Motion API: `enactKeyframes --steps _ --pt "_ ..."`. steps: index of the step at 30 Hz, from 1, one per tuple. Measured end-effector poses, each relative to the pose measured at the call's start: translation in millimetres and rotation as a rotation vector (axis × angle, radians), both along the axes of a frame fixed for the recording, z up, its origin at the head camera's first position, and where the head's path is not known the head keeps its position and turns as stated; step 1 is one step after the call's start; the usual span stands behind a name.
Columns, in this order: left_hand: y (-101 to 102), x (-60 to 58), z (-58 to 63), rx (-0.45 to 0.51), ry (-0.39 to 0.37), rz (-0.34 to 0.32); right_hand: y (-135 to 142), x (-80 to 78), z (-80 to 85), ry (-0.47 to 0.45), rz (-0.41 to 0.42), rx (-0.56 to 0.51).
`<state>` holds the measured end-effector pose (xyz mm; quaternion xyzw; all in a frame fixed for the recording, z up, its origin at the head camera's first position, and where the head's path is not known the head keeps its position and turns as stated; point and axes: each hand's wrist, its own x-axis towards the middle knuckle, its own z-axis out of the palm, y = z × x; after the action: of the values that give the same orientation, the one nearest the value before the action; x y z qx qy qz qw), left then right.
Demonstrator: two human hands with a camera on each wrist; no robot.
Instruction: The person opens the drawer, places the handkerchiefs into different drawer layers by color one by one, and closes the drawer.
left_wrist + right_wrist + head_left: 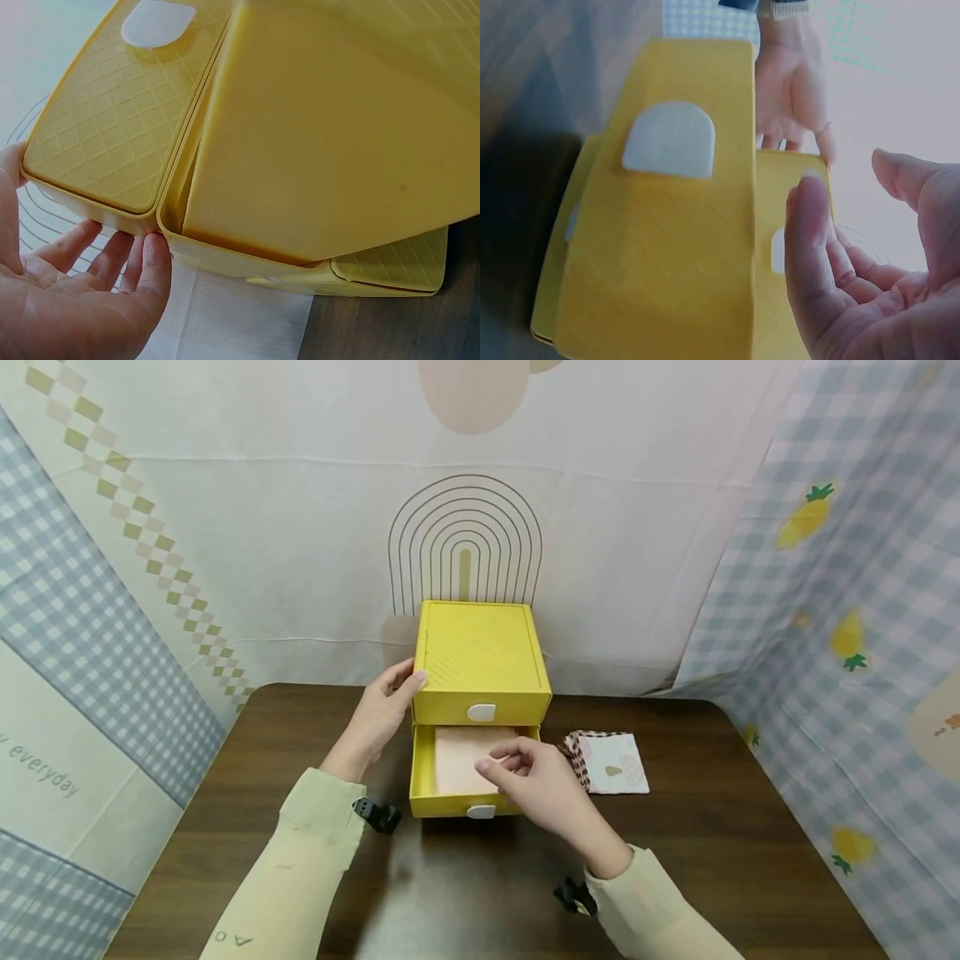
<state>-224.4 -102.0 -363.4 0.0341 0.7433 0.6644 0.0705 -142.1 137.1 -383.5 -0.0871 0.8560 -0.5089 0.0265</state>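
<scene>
A yellow drawer cabinet [480, 647] stands at the back of the table, its top drawer [112, 112] closed. Below that, the middle drawer [660, 247] is pulled out, and a pale flat surface shows inside it. My left hand [382, 714] rests against the cabinet's upper left side, with the thumb at the top edge and the fingertips along the side wall. Over the right part of the pulled-out drawer hovers my right hand [543, 781], fingers loosely bent and thumb apart, holding nothing. White tabs [482, 712] serve as drawer handles.
A folded white cloth [615, 764] with dark checked edging lies on the brown table [675, 843], right of the cabinet. Behind the table hangs a pale patterned curtain [300, 552]. The lower drawer [394, 259] sits under the pulled-out one.
</scene>
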Motion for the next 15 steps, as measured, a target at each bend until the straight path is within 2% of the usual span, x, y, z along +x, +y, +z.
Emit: enactKeyframes --steps 6,12,15 --pt "-0.6 -0.4 -0.9 0.007 0.002 0.0 -2.4 15.1 1.4 -0.098 0.057 -0.078" --pt "0.1 0.2 0.0 0.002 -0.003 0.003 0.3 25.1 -5.2 -0.155 0.107 -0.079" --pt "0.3 0.2 0.6 0.005 -0.006 0.004 3.1 26.8 -14.0 -0.173 0.123 -0.071"
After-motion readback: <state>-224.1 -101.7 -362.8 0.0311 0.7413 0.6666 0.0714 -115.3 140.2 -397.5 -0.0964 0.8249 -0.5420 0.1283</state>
